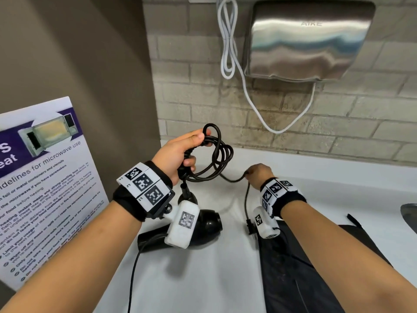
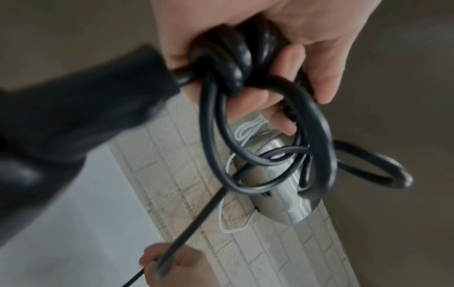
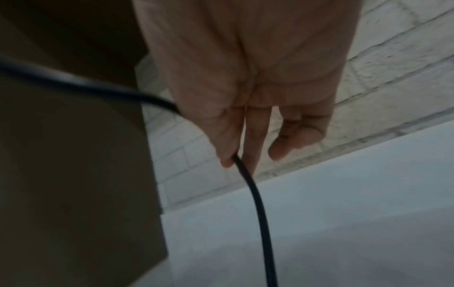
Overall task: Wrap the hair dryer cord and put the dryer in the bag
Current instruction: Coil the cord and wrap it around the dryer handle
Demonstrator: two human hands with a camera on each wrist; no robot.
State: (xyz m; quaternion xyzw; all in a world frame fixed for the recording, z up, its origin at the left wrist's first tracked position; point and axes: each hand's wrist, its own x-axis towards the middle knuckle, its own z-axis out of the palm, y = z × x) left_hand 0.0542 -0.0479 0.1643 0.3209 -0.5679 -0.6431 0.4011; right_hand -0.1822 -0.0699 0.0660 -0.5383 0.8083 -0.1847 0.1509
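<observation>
Taking the hair dryer as the landmark, a microwave-use poster leans against the brown wall well to its left. The dryer lies on its side on the white counter, directly below the left hand, partly hidden behind the wrist camera. That hand is raised above the dryer with its fingers curled round several gathered loops of the black cord; the left wrist view shows the turns bunched tight in the palm while the rest of the coil hangs loose beyond the fingers. From the coil one strand sags to the right, away from the dryer, into the right hand, which pinches it between thumb and fingertips, the other fingers hanging slack. Below that pinch the cord drops to the plug, which hangs just above the edge of the dark bag lying flat on the counter to the dryer's right. The cord looks rubbery and springy, likely to uncoil if the grip loosens, so the bundle is best kept clamped where the turns cross. The dryer itself seems rigid, smooth and moderately heavy; its handle would be the surest place to grasp. On the brick wall far above the dryer hangs a steel hand dryer with a white cable.
</observation>
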